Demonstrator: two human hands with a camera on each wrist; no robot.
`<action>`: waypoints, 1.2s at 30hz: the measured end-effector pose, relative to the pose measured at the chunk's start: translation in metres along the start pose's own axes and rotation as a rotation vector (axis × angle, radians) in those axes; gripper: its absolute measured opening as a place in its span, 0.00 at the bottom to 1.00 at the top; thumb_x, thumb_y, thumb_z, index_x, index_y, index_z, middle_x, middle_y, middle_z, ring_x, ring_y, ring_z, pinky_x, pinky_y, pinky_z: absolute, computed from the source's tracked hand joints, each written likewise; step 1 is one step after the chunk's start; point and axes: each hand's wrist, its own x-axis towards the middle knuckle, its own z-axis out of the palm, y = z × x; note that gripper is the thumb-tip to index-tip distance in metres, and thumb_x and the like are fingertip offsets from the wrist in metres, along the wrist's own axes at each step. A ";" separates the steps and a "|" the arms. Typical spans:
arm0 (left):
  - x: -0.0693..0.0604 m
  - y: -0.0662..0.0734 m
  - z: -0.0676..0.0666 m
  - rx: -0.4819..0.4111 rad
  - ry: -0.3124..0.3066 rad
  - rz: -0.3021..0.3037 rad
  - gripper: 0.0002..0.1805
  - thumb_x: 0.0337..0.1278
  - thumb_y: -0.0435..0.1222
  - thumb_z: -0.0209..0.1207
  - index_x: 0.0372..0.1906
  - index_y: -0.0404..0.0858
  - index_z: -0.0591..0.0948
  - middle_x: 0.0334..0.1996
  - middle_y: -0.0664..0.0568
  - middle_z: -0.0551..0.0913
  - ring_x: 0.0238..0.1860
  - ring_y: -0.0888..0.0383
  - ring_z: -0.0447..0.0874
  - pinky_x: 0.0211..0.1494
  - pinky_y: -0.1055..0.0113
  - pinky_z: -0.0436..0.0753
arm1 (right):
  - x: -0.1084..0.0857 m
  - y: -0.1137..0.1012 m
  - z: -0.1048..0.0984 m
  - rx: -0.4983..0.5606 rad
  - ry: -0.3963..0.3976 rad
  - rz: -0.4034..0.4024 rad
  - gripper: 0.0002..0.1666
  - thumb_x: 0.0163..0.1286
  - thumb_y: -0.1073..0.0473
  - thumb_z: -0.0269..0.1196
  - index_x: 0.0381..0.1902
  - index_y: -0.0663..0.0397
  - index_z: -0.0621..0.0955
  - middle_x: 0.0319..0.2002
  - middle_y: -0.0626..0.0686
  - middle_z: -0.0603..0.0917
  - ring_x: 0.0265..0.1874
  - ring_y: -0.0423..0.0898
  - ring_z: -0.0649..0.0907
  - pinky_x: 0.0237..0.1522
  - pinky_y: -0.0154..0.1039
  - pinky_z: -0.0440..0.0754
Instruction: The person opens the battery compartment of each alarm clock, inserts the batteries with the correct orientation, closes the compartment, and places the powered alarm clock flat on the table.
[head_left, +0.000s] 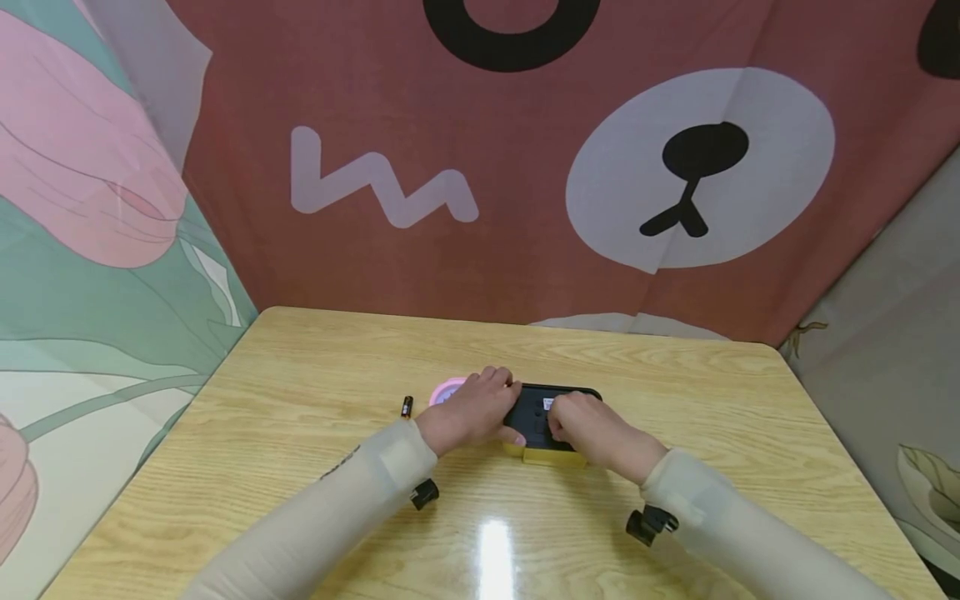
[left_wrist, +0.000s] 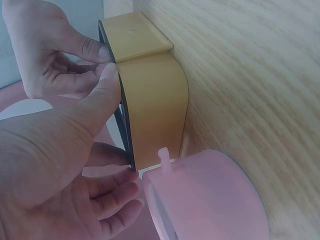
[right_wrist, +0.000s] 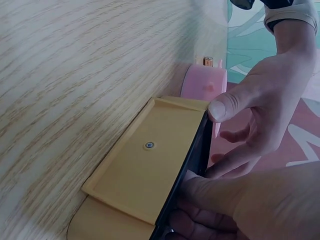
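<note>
A yellow plastic case lies on the table with its black panel facing up. My left hand grips its left end, thumb on the near edge and fingers toward the far edge. In the left wrist view, the thumb presses the rim. My right hand is on the black panel with its fingers curled down against it. What lies beneath those fingers is hidden, also in the right wrist view. At the left end of the case sits a pink round part with a small peg.
A small dark battery with a copper-coloured end lies on the wooden table left of the pink part. Behind the table hangs a red-brown cloth with a bear face. Small wrist cameras are strapped to both sleeves.
</note>
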 end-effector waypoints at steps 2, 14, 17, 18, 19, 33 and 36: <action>0.000 0.000 0.000 0.002 0.000 0.000 0.49 0.55 0.64 0.63 0.75 0.39 0.67 0.68 0.47 0.72 0.66 0.52 0.69 0.70 0.56 0.73 | 0.000 0.000 0.000 0.003 -0.001 0.003 0.29 0.71 0.69 0.62 0.12 0.48 0.65 0.15 0.43 0.55 0.17 0.39 0.58 0.23 0.32 0.56; 0.000 0.000 0.000 -0.002 0.002 0.006 0.49 0.55 0.64 0.63 0.75 0.39 0.68 0.67 0.47 0.72 0.64 0.52 0.70 0.68 0.56 0.73 | -0.002 -0.001 0.000 -0.006 0.015 0.011 0.27 0.71 0.68 0.63 0.13 0.49 0.68 0.16 0.43 0.57 0.18 0.39 0.59 0.24 0.32 0.57; -0.001 0.000 0.000 0.006 0.002 0.004 0.49 0.54 0.64 0.63 0.75 0.39 0.68 0.67 0.48 0.72 0.65 0.52 0.70 0.68 0.56 0.74 | -0.002 0.001 0.001 -0.022 0.039 0.002 0.24 0.69 0.68 0.65 0.14 0.49 0.72 0.16 0.42 0.62 0.19 0.39 0.62 0.25 0.32 0.60; -0.001 0.000 0.000 0.009 0.000 0.002 0.50 0.54 0.64 0.63 0.75 0.39 0.67 0.67 0.48 0.72 0.65 0.52 0.70 0.68 0.56 0.74 | -0.003 0.002 0.001 -0.025 0.046 0.000 0.23 0.69 0.68 0.65 0.15 0.49 0.74 0.16 0.42 0.63 0.20 0.38 0.63 0.25 0.32 0.62; 0.000 0.000 0.000 0.015 -0.001 0.001 0.50 0.54 0.65 0.62 0.75 0.39 0.67 0.68 0.48 0.72 0.65 0.52 0.70 0.68 0.56 0.74 | -0.002 0.003 0.002 -0.029 0.052 -0.003 0.21 0.68 0.68 0.66 0.16 0.50 0.75 0.17 0.42 0.65 0.20 0.38 0.65 0.26 0.32 0.63; 0.000 0.001 -0.003 0.054 -0.009 0.006 0.48 0.54 0.66 0.62 0.73 0.41 0.70 0.65 0.49 0.74 0.62 0.53 0.71 0.65 0.56 0.75 | -0.005 0.006 0.005 -0.085 0.102 -0.030 0.12 0.64 0.66 0.70 0.22 0.50 0.83 0.22 0.42 0.79 0.23 0.37 0.72 0.29 0.32 0.72; 0.001 -0.001 -0.002 0.062 -0.013 0.006 0.49 0.54 0.67 0.61 0.74 0.41 0.69 0.67 0.49 0.72 0.65 0.53 0.70 0.67 0.56 0.74 | -0.007 0.007 0.003 -0.090 0.102 -0.047 0.12 0.63 0.64 0.72 0.22 0.48 0.82 0.24 0.42 0.80 0.25 0.36 0.74 0.31 0.33 0.76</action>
